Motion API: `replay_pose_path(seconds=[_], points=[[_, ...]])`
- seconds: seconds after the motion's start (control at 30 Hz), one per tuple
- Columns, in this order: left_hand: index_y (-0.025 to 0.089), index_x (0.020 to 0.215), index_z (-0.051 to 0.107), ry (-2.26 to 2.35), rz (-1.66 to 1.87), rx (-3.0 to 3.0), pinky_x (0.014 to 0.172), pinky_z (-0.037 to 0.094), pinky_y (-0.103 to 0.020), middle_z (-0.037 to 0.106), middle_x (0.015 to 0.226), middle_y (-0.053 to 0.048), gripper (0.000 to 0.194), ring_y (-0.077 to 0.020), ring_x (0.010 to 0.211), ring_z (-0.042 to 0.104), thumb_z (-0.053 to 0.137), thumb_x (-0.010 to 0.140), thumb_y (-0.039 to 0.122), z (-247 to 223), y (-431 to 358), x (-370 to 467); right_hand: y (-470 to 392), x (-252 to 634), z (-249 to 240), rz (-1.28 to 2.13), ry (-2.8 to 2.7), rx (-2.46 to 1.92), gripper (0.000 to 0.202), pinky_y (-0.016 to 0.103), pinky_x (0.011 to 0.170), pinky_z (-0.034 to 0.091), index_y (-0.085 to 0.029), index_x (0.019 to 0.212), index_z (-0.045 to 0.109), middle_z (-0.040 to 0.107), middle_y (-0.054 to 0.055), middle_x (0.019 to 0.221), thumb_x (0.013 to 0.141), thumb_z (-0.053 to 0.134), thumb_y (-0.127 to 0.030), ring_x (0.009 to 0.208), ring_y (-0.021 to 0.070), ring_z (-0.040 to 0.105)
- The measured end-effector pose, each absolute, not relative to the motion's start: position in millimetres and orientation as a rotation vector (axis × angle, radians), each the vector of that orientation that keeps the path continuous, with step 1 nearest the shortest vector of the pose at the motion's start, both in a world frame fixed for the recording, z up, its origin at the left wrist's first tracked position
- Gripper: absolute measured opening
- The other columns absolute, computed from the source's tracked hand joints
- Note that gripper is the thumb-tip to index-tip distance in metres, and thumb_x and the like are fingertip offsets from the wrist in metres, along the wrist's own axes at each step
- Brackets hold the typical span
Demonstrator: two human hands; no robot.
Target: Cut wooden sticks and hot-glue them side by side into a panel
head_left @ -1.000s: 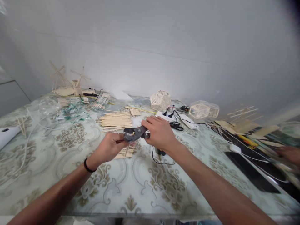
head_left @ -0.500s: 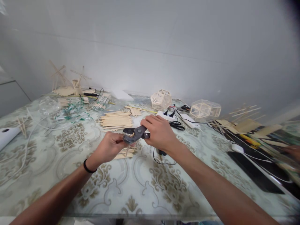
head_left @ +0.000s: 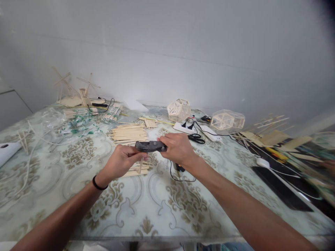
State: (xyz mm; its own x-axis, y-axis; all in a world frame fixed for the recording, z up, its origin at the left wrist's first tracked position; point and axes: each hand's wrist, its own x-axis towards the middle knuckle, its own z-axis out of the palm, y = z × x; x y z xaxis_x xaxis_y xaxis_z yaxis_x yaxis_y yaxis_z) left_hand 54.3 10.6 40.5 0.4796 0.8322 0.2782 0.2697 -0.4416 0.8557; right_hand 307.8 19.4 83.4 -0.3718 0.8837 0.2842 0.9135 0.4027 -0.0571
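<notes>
Cutters (head_left: 148, 146): were held level above the patterned tablecloth (head_left: 157, 213), gripped at the handles by the right hand (head_left: 179, 148), with fingers curled tightly around them and jaws seemingly together. Pinched one or more thin sticks (head_left: 141, 165) between thumb and fingers of the left hand (head_left: 121, 162), right at the jaw end, lower ends hanging below the tool; could not tell the number. Wore a black band (head_left: 97, 186) on the left wrist. Had a small stick heap (head_left: 133, 172) below and a larger stick pile (head_left: 128, 133) beyond. Farther back, saw a white power strip (head_left: 183, 128), two faceted frames (head_left: 179, 109) near the wall (head_left: 167, 62) and, leftward, plastic packets (head_left: 81, 123).
</notes>
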Motion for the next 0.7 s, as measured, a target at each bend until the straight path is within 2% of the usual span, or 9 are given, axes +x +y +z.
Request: replay_pose_path(seconds=[0.27,0.47,0.7], points=[[0.014,0.111,0.073,0.899,0.93,1.948,0.083,0.065,-0.038,0.076,0.108,-0.006,0.029,-0.0208,0.093,0.075,0.067,0.106,0.043,38,9,55,15,317,61,0.31,-1.897,-1.699,0.037,0.046,0.093,0.064,-0.017,0.129,0.07,0.071,0.007,0.131,0.102,0.071,-0.042,0.112,0.0305,0.072],[0.015,0.118,0.072,0.937,0.862,1.933,0.084,0.066,-0.038,0.074,0.115,-0.006,0.029,-0.0229,0.097,0.074,0.069,0.105,0.041,20,11,57,6,309,27,0.684,-1.686,-1.592,0.036,0.047,0.093,0.064,-0.018,0.133,0.068,0.07,0.009,0.133,0.104,0.07,-0.04,0.111,0.027,0.072],[0.015,0.12,0.071,0.985,0.749,1.88,0.088,0.065,-0.041,0.074,0.118,-0.007,0.029,-0.0235,0.1,0.074,0.069,0.105,0.04,1,20,54,2,313,7,0.87,-1.559,-1.478,0.035,0.047,0.094,0.063,-0.018,0.131,0.069,0.071,0.009,0.131,0.104,0.069,-0.041,0.111,0.0269,0.073]])
